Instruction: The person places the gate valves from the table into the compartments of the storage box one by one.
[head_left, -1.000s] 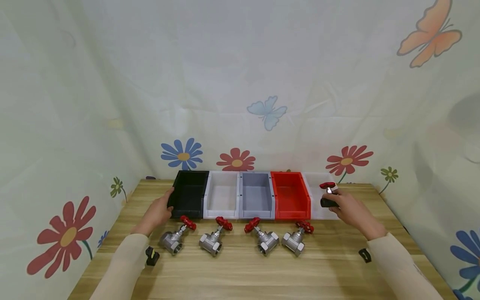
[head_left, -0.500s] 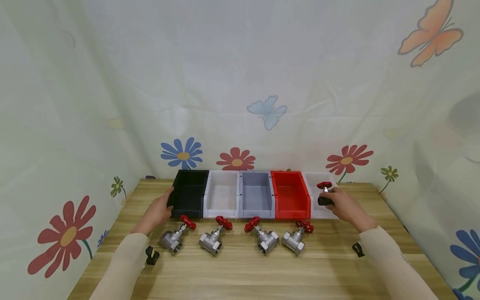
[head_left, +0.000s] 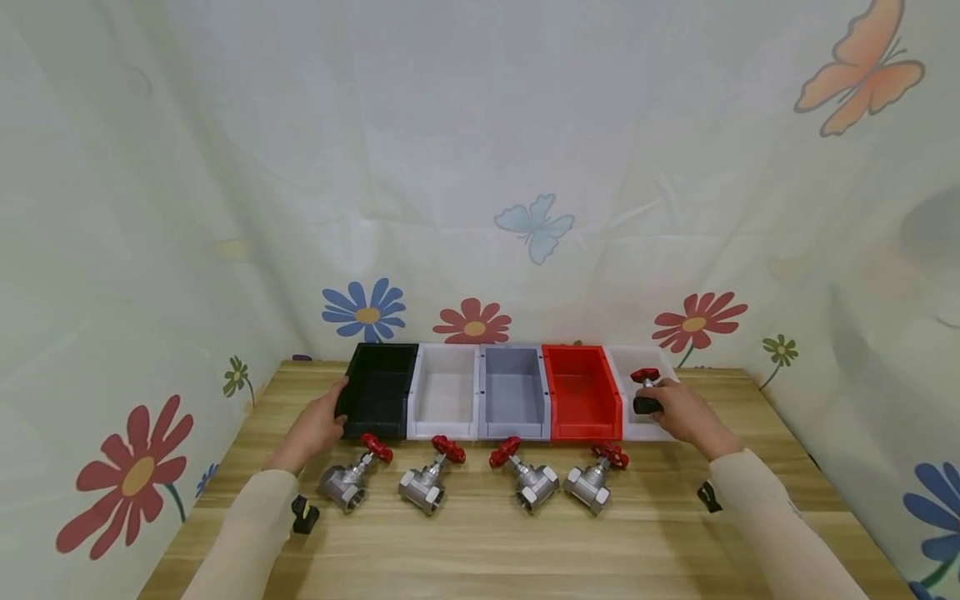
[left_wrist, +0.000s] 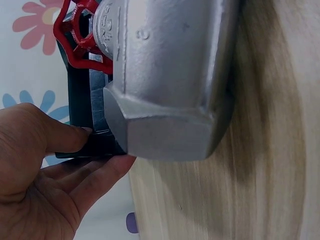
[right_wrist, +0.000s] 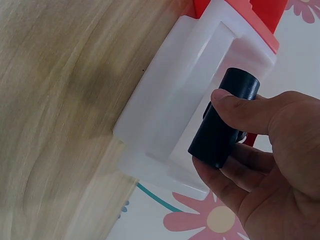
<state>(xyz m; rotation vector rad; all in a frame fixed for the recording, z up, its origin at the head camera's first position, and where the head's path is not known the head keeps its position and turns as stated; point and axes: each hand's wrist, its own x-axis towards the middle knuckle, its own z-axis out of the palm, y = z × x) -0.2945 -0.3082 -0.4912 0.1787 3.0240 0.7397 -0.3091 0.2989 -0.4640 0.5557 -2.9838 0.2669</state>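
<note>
At the left end of the bin row, my left hand pinches the side wall of the black bin, its thumb at the rim and its fingers outside, as the left wrist view shows. My right hand holds a valve with a black body and a red handwheel over the opening of the right-hand white bin. The thumb lies on one side of the black body and fingers on the other. Whether the valve touches the bin is not clear.
Between these bins stand another white bin, a grey bin and a red bin. Several steel valves with red handwheels, such as the leftmost valve, lie in front on the wooden table. A flower-printed curtain hangs behind.
My right hand has shifted slightly left with the black valve, further over the right-hand white bin. The left hand, the bins and the steel valves have stayed where they were.
</note>
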